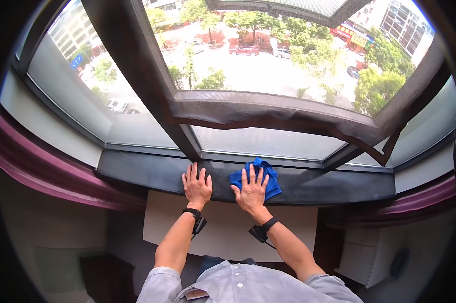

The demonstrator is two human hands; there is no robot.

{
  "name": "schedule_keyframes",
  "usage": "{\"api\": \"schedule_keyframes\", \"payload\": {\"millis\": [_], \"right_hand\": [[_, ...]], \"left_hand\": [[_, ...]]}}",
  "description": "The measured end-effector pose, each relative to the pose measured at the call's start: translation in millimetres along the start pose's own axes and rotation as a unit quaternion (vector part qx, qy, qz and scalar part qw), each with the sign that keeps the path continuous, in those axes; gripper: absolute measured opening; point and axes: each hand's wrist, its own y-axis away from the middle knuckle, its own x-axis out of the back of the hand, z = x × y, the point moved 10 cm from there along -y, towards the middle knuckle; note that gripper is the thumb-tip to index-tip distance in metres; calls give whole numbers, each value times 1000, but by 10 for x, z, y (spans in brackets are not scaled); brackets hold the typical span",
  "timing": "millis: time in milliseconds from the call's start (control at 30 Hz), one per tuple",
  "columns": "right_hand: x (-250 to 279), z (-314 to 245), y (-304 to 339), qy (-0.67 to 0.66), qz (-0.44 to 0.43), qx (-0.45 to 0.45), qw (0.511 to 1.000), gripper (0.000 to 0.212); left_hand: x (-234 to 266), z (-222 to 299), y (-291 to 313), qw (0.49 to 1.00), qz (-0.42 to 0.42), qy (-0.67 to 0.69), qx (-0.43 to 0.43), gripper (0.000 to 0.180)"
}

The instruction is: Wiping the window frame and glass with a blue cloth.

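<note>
My right hand (250,192) lies flat on a crumpled blue cloth (272,186), fingers stretched out and slightly apart. Beneath the cloth is a dark, smooth windowsill (329,184). To the left, my left hand (196,187) rests palm down on the same sill with its fingers spread, holding nothing. A gap of bare sill separates the two hands. Each wrist wears a black band with a small dark device on it.
Ahead stands a large window with dark frames (187,139); a screened sash (278,113) with a loose dark edge juts above the sill. Purple curtains (51,169) hang at both sides. Below the sill is a pale board (213,232), and a white cabinet (359,252) stands at lower right.
</note>
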Motion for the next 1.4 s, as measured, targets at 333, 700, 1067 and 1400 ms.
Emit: {"api": "schedule_keyframes", "payload": {"millis": [333,700,1067,1400], "right_hand": [[53,-318,-57,-94,-23,154,983,63],[875,2051,524,59,27,-63,996,60],[930,2497,757,184,101,-332,920,68],[-77,-178,85,104,95,-171,975,74]], "left_hand": [[1,69,-37,1000,-5,-1,-10,33],[4,16,-13,1000,1,-5,-10,33],[60,122,-20,1000,8,11,-13,34],[-13,-251,32,979,-25,203,5,35]]}}
